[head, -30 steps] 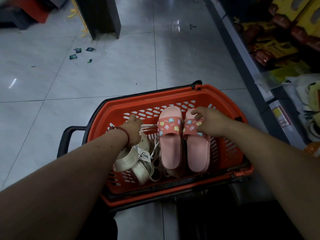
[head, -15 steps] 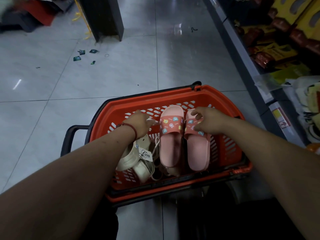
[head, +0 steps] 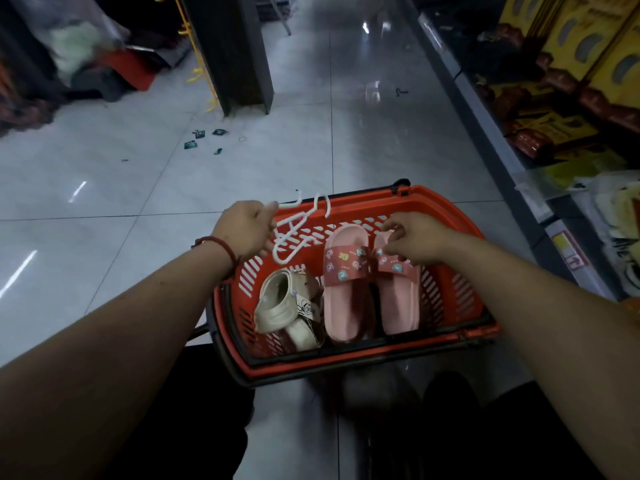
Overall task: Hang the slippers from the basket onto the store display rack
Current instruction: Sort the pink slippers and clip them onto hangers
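Pair of pink foam slide slippers [head: 343, 299] with darker pink straps bearing small cartoon stickers: lying side by side, soles down, toes far, in the right half of the orange slotted plastic basket [head: 450, 220] on the floor. Strap lettering too small to read. Right hand [head: 414, 242]: forearm enters from near right, palm down over the right slipper of the pair [head: 401, 299]; thumb and curled fingers closed together on the far edge of its strap. Left hand [head: 244, 226]: forearm enters from near left, red cord bracelet [head: 221, 245] at the wrist, hand over the basket's far-left rim; fingers clamped round a bunch of white plastic hangers [head: 294, 233], hooks pointing far, clear of the basket contents. Cream rubber slippers [head: 277, 303]: heaped in the left half of the basket, just beside the pink pair; white tag [head: 306, 308] with dark print, illegible. Glossy grey tiled floor [head: 104, 202]. Shelf with yellow packages [head: 571, 46] at far right; its price labels are unreadable. Dark pillar [head: 235, 53] far centre-left.
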